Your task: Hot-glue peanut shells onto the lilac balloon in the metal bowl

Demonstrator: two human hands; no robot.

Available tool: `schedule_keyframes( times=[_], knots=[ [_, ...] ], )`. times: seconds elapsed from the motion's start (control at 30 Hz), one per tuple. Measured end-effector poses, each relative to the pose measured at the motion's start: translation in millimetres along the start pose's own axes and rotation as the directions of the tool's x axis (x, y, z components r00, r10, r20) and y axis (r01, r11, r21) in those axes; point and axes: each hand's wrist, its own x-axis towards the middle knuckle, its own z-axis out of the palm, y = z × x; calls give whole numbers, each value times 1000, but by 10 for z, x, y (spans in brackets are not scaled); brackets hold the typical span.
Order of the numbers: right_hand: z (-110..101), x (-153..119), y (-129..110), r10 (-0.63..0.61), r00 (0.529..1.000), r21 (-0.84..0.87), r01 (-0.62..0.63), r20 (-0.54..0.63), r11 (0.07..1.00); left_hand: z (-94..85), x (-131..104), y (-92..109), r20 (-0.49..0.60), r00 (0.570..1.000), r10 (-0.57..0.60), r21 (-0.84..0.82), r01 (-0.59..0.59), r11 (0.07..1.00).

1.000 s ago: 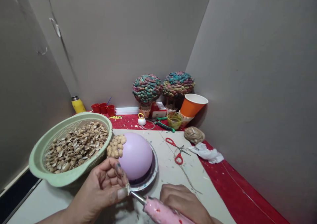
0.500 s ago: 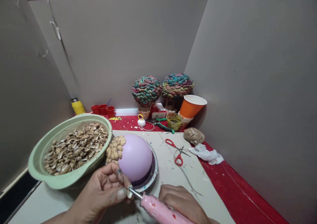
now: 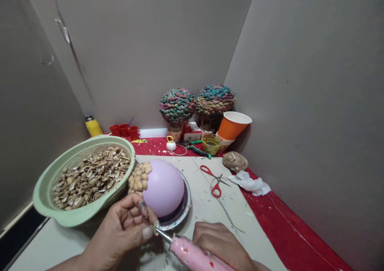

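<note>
My left hand (image 3: 121, 227) pinches a small pale nutshell (image 3: 156, 227) between thumb and fingers. The metal nozzle of a pink glue gun (image 3: 195, 253) meets that shell. Wrapped round the glue gun's body is my right hand (image 3: 223, 245), its fingers partly hidden. Just beyond my hands, a lilac balloon (image 3: 165, 187) rests in a round silver dish (image 3: 188, 207). Tan nutshells (image 3: 139, 177) cover the balloon's left side in a patch.
At left stands a green colander (image 3: 39, 199) full of shell halves (image 3: 90, 179). Red-handled scissors (image 3: 216, 190) and twine (image 3: 235, 161) lie to the right. Behind are two colourful shell-covered balls (image 3: 178, 106), an orange cup (image 3: 232, 127), pliers (image 3: 199, 152) and red cups (image 3: 124, 130).
The view has tipped slightly downward. Both hands keep nearly the same place, with the shell turned a little against the nozzle.
</note>
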Motion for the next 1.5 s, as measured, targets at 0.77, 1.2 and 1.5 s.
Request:
schedule_keyframes(
  times=[0.77, 1.2, 1.5],
  knots=[
    [22, -30, 47, -9, 1000, -120, 7, -17, 993, 2, -12, -10, -27, 999, 35, 42, -34, 999],
    [6, -45, 48, -3, 1000, -165, 1, -9, 986, -4, -5, -11, -58, 995, 82, 39, -79, 996],
    [25, -55, 52, -27, 999, -194, 21, -30, 981, 22, -3, 21, -77, 992, 103, 42, -100, 994]
  ],
)
